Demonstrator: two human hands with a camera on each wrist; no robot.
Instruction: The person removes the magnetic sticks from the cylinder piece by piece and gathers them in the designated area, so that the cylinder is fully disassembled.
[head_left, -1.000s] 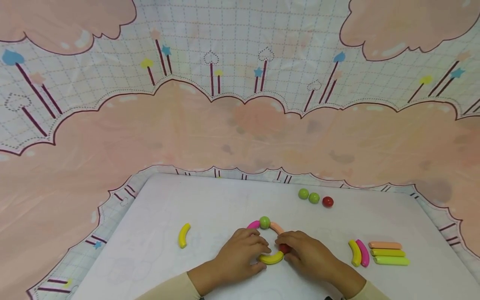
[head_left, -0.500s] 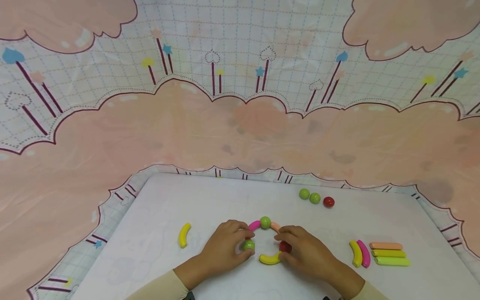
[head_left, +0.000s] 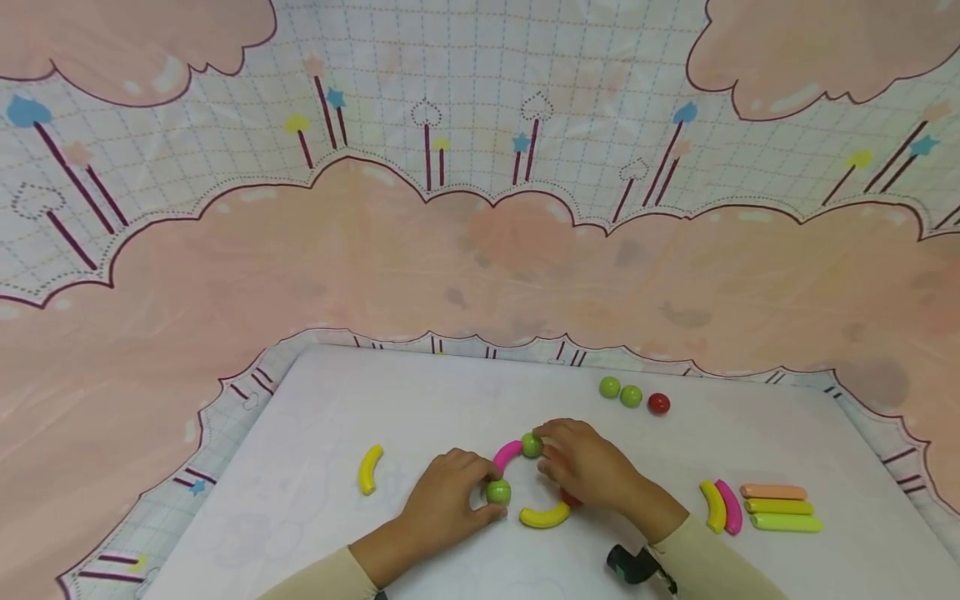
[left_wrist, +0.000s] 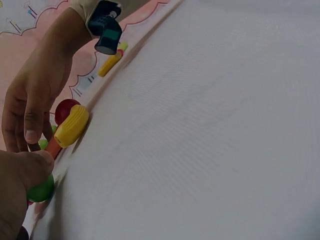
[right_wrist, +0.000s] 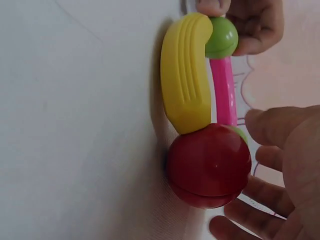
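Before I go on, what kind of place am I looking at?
Probably an indoor play or staged tabletop area; which room is unclear. A white tabletop holds bright toy-like balls and curved sticks, and a cartoonish patterned backdrop shows behind it.

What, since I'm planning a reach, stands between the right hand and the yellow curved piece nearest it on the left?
The red ball, at the right end of the yellow curved piece and partly hidden by the right hand in the head view. From above, nothing visible covers the piece.
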